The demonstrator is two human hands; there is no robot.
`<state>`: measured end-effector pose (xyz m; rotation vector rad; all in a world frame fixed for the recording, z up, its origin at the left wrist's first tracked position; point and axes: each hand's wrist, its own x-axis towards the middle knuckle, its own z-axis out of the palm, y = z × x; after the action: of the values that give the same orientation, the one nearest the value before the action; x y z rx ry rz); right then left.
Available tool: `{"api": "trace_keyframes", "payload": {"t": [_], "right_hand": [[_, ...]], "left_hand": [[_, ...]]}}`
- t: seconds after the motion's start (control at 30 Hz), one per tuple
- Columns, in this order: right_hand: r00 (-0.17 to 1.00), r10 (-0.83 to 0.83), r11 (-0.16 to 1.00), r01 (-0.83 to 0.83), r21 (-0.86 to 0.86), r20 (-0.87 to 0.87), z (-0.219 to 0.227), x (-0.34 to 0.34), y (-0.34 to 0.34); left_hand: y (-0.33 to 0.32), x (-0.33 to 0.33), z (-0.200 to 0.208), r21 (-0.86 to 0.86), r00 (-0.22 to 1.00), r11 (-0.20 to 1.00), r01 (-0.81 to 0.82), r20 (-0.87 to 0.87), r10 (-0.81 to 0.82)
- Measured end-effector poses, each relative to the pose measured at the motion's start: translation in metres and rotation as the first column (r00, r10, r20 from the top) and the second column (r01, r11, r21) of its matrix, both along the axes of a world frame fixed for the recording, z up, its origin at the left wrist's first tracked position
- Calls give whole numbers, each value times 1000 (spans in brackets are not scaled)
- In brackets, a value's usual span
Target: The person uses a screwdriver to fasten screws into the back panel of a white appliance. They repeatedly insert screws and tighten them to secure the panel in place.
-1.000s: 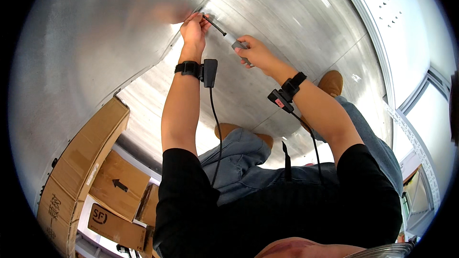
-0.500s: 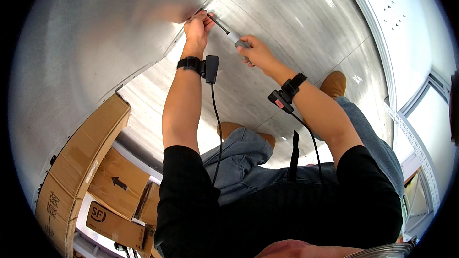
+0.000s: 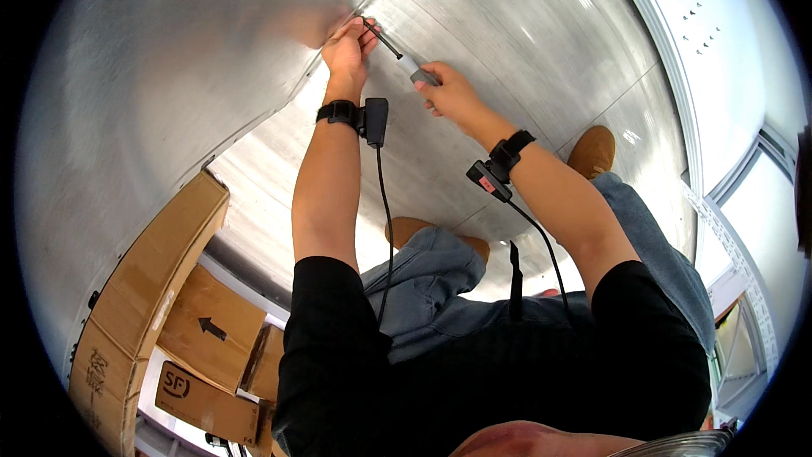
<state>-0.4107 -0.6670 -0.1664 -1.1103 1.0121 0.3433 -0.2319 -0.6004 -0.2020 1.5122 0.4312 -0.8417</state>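
A screwdriver (image 3: 408, 64) with a grey handle and a long dark shaft slants up and leftward. My right hand (image 3: 453, 96) is wrapped around its handle. The shaft's far end meets the bottom edge of a large metal panel (image 3: 211, 59), close to where panel and floor meet. There my left hand (image 3: 345, 49) surrounds the tip with bent fingers pressed close together. Whatever those fingers pinch at the tip is too small and covered to make out. Each wrist carries a black strapped device with a cable.
Cardboard boxes (image 3: 207, 322) are stacked at the lower left, beside a taller carton (image 3: 139, 305) against the panel. Grey wood-look flooring (image 3: 524, 42) spreads ahead of me. A white wall panel (image 3: 710, 42) curves along the right. My brown shoes (image 3: 592, 151) stand on the floor.
My right hand and the screwdriver handle have shifted slightly to the left and up. My left hand stays at the tip by the panel's edge, almost unmoved.
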Motion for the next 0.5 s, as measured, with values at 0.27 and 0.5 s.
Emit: {"api": "trace_keyframes", "payload": {"t": [0.27,0.5], "right_hand": [[1000,-9,1000,9,10,-2,0,4,4],[998,-61,997,60,46,14,-3,5,8]], "left_hand": [[-2,1,0,-7,1000,1000,-2,-9,2],[0,4,-5,-62,999,998,-8,-42,6]]}}
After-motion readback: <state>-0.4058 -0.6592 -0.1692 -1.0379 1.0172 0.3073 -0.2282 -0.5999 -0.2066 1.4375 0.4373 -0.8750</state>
